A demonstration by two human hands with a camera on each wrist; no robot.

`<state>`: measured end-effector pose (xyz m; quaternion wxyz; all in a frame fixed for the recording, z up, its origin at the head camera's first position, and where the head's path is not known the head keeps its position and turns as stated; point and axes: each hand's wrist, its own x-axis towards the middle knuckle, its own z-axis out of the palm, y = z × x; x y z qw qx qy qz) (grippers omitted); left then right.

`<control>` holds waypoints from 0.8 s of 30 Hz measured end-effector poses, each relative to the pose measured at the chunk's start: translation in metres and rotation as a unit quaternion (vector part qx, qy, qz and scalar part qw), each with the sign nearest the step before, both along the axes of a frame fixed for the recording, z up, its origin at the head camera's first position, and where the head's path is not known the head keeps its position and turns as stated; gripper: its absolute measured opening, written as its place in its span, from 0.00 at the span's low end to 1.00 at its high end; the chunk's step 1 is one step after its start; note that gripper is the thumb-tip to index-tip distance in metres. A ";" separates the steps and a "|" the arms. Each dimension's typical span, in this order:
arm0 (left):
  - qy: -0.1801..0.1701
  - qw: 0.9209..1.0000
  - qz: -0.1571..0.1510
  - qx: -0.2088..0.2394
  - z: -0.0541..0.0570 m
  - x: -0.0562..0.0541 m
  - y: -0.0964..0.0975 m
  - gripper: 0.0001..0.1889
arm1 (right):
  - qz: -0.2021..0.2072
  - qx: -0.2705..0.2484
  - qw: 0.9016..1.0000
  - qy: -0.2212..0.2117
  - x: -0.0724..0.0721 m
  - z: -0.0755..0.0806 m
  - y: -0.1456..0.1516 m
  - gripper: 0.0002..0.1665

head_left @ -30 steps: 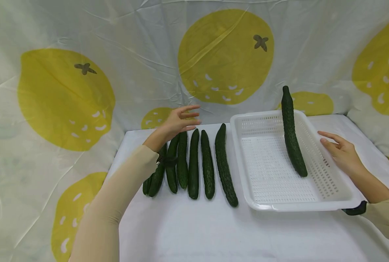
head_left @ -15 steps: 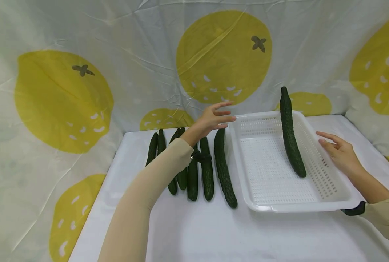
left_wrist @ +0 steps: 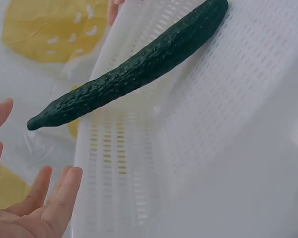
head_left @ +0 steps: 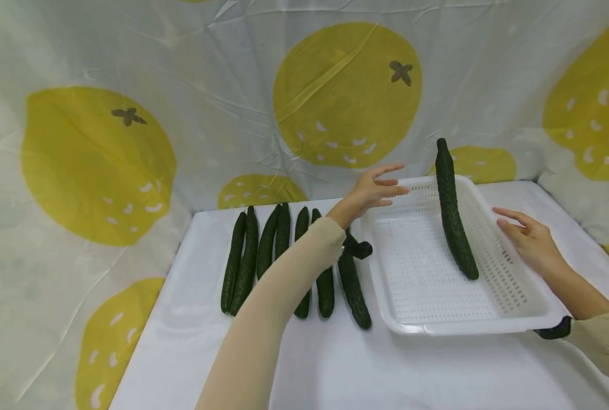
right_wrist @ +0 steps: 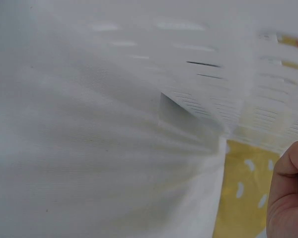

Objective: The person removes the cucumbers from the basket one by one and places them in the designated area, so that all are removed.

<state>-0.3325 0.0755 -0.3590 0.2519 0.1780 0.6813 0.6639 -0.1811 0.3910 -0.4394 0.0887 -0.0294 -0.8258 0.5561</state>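
Note:
My left hand (head_left: 370, 194) is open, fingers spread and holding nothing, above the far left corner of a white plastic basket (head_left: 455, 328). A long dark green cucumber (head_left: 454, 213) lies slantwise in that basket, its narrow end sticking up over the far rim. In the left wrist view the left fingertips (left_wrist: 64, 191) are apart from the cucumber (left_wrist: 134, 74). At the basket's right side, my right hand (head_left: 532, 242) grips the rim; some of its fingers are hidden. Several more cucumbers (head_left: 244, 262) lie side by side on the table, partly covered by my left forearm.
A white cloth covers the table (head_left: 386, 370). Behind it hangs a pale curtain (head_left: 222, 114) printed with large yellow fruit. The right wrist view shows the slotted outer wall of the basket (right_wrist: 203, 64) close up.
My left hand has moved right, from above the row of cucumbers to above the basket's far left corner. The right hand, the basket and the cucumber in it stay in place.

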 end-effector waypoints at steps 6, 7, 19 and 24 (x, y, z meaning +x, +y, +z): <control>-0.002 1.000 0.020 -0.019 -0.013 0.007 0.042 0.29 | -0.005 0.003 1.000 -0.003 0.001 -0.001 0.002 0.23; -0.003 0.999 0.026 -0.025 -0.015 0.009 0.048 0.29 | -0.005 0.002 1.000 -0.001 0.001 -0.001 0.002 0.22; -0.019 0.995 0.066 -0.069 -0.035 0.025 0.103 0.27 | -0.002 -0.019 1.000 0.019 0.000 -0.002 -0.001 0.21; 0.002 0.993 0.082 -0.080 -0.044 0.028 0.116 0.26 | -0.003 -0.015 1.000 0.014 0.000 -0.001 0.000 0.21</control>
